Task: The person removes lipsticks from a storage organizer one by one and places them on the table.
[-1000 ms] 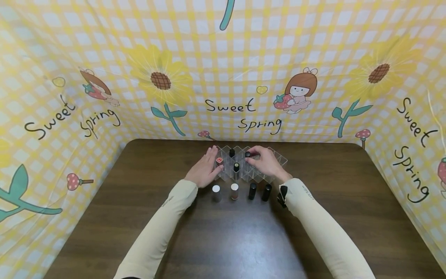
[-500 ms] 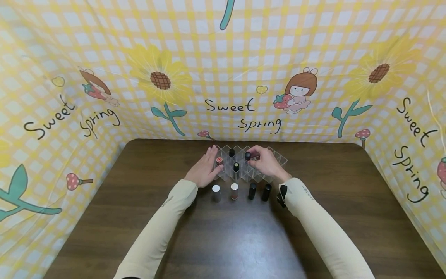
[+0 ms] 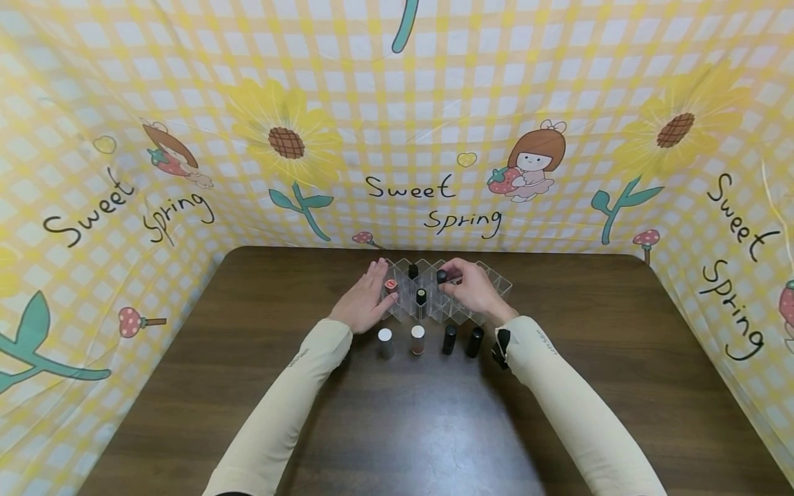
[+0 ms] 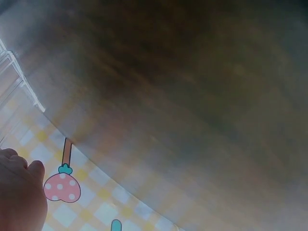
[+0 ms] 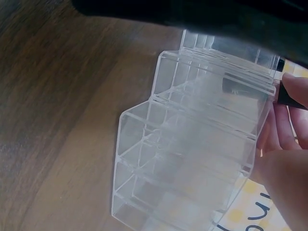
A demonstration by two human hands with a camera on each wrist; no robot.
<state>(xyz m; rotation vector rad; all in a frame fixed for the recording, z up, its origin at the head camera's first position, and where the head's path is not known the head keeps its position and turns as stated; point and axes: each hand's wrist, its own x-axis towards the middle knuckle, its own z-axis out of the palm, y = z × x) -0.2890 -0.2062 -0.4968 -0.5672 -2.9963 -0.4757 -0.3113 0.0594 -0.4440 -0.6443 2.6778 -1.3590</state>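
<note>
A clear lozenge-celled lipstick organizer (image 3: 500,283) stands near the back of the table. My left hand (image 3: 364,302) lies along its left end, fingers straight, beside a red-topped lipstick (image 3: 390,286). Thumb and fingers of my right hand (image 3: 476,289) pinch a black lipstick (image 3: 442,276) at a rear cell; its lower part is hidden. Two other dark tubes, one at the back (image 3: 413,271) and one with a pale-marked top (image 3: 421,297), sit in cells. The right wrist view shows the organizer's tiered cells (image 5: 192,144) and the dark tube (image 5: 288,96) between my fingers.
Along the organizer's front stand a white-topped grey tube (image 3: 386,343), a white-topped pinkish tube (image 3: 418,340) and two black tubes (image 3: 449,339). A yellow checked cloth (image 3: 397,124) rises behind and beside the brown table (image 3: 409,427).
The black lipstick has shifted and turned slightly between my right fingers, staying at the same rear cell. My left hand and the standing tubes have not moved.
</note>
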